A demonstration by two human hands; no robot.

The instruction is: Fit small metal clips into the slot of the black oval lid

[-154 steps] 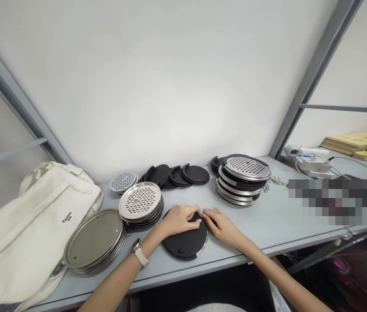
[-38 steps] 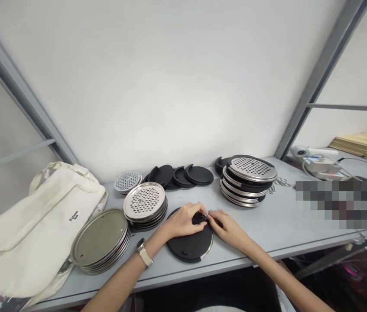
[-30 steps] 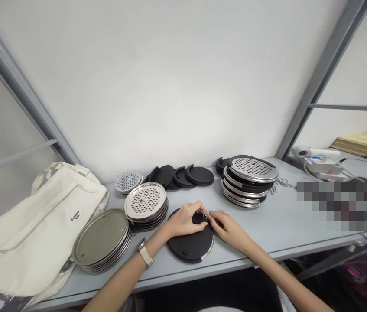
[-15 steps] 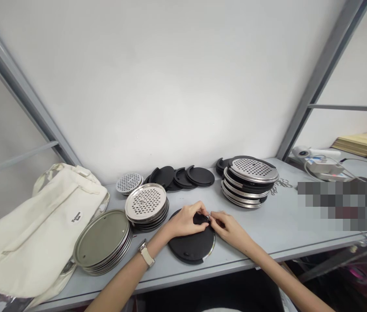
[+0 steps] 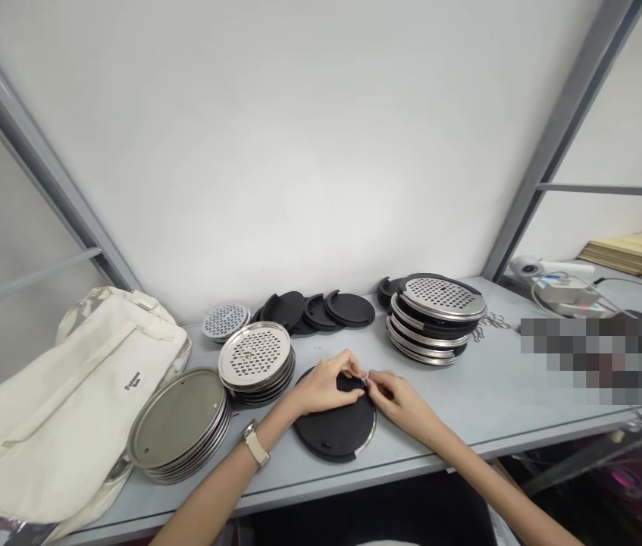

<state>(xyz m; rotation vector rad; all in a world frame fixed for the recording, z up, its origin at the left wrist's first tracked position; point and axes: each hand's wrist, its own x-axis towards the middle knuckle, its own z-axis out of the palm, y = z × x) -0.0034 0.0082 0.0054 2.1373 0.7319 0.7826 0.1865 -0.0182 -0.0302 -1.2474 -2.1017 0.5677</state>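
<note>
On the table in front of me lies a round black disc [image 5: 335, 428], with a pale strip along its right edge. My left hand [image 5: 329, 385] rests over its upper part, thumb and index finger curved round to meet near the disc's upper right rim. Coming in from the right, my right hand [image 5: 397, 396] pinches at the same spot, its fingertips touching or nearly touching those of the left. Something small and thin sits between the fingertips, too covered to name. Left of the disc stands a stack of perforated round metal plates [image 5: 255, 353].
A stack of olive round plates [image 5: 178, 417] stands at front left beside a cream cloth bag [image 5: 87, 379]. Black discs [image 5: 350, 309] lie along the wall. Back right is a stack of perforated metal plates with black discs [image 5: 440, 296], near small metal hooks [image 5: 491, 322].
Almost nothing differs. Both hands stay at the disc's upper right rim, with only a slight shift of the fingertips.
</note>
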